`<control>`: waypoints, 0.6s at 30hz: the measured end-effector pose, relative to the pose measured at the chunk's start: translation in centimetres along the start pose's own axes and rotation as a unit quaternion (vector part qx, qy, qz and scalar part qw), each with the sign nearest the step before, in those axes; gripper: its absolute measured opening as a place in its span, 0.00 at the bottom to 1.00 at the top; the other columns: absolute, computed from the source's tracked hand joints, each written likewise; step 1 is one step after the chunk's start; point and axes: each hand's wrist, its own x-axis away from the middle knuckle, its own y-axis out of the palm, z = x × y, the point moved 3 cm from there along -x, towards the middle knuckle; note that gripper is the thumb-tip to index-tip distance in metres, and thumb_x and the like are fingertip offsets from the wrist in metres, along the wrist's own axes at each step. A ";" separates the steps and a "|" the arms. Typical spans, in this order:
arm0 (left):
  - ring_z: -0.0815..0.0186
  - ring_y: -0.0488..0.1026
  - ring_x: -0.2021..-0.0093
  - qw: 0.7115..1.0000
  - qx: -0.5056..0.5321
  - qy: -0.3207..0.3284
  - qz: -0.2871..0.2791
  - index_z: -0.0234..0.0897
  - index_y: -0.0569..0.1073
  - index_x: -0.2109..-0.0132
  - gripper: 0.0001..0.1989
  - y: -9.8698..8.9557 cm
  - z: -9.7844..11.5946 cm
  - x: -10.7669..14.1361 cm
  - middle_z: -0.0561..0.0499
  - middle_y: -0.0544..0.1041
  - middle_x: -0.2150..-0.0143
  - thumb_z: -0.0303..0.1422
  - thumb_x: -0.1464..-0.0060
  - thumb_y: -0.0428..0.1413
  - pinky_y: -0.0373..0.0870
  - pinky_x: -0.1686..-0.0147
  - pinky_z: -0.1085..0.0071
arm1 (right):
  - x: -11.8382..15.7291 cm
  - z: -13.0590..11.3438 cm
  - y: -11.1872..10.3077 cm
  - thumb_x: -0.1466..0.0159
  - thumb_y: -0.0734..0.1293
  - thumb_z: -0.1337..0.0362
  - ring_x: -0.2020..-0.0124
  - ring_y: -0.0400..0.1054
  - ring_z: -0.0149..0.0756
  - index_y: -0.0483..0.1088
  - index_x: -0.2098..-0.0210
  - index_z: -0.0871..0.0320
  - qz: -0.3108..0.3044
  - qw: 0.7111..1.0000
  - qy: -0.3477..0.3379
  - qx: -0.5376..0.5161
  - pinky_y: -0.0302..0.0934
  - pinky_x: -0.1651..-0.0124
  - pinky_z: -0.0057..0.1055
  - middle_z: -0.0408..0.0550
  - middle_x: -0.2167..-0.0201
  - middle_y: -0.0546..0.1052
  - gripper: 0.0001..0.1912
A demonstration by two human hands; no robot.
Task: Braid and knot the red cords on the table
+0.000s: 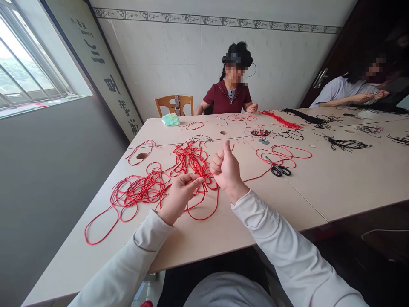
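Observation:
My left hand [180, 197] is pinched, its fingertips closed on a thin red cord [191, 160] in the middle of the pale table [233, 230]. My right hand [226, 166] is a fist with the thumb up, gripping the same cord just to the right. Between my hands, the cord runs in a twisted, knotted length. A loose red cord tangle [137, 192] lies to the left, with wide loops reaching towards the near table edge. Black-handled scissors [279, 169] lie on another red loop to the right of my hands.
A seated person [228, 91] in a dark red top faces me across the table, beside red cord pieces. Another person's pale sleeve [338, 96] shows at the far right, and black cords [347, 144] lie there. A teal packet [170, 120] sits at the far edge, and round holes pierce the tabletop.

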 end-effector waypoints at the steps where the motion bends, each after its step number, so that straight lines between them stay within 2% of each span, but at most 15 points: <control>1: 0.79 0.44 0.82 1.000 0.009 -0.002 0.001 0.34 0.71 0.67 0.17 0.2 0.1 0.1 0.62 0.52 0.81 0.43 0.54 0.65 0.41 0.84 0.78 | -0.1 0.0 -0.1 0.43 0.61 0.34 0.85 0.35 0.23 0.41 0.80 0.54 0.006 1.000 0.000 -0.007 0.34 0.85 0.26 0.33 0.86 0.43 0.35; 7: 0.79 0.43 0.82 1.000 0.027 -0.005 -0.006 0.35 0.68 0.68 0.16 0.7 0.1 0.3 0.63 0.51 0.81 0.42 0.51 0.63 0.41 0.83 0.79 | 0.1 0.0 0.1 0.39 0.63 0.40 0.85 0.33 0.22 0.39 0.79 0.55 0.015 0.998 0.020 -0.060 0.32 0.84 0.26 0.32 0.86 0.42 0.33; 12: 0.78 0.45 0.81 1.000 0.013 0.023 0.016 0.34 0.69 0.68 0.16 -0.5 -0.3 -0.3 0.61 0.53 0.80 0.43 0.50 0.62 0.43 0.82 0.78 | -0.7 0.1 -0.8 0.39 0.62 0.40 0.85 0.34 0.23 0.40 0.79 0.55 0.016 0.998 0.051 -0.046 0.34 0.84 0.26 0.32 0.86 0.42 0.32; 15: 0.78 0.47 0.80 0.999 0.021 0.010 0.038 0.33 0.69 0.68 0.17 -2.0 -0.2 -1.0 0.60 0.55 0.79 0.42 0.52 0.64 0.44 0.81 0.78 | -2.2 0.0 -2.9 0.40 0.63 0.41 0.85 0.43 0.24 0.47 0.79 0.55 0.047 0.998 0.043 0.029 0.43 0.82 0.25 0.33 0.85 0.49 0.29; 18: 0.78 0.49 0.78 0.999 0.042 -0.019 0.025 0.34 0.70 0.68 0.17 -3.1 0.1 -1.5 0.58 0.59 0.75 0.41 0.54 0.65 0.46 0.80 0.79 | -3.1 -0.8 -4.9 0.42 0.68 0.51 0.76 0.60 0.26 0.61 0.73 0.56 0.123 0.975 -0.075 0.171 0.55 0.73 0.24 0.39 0.75 0.66 0.17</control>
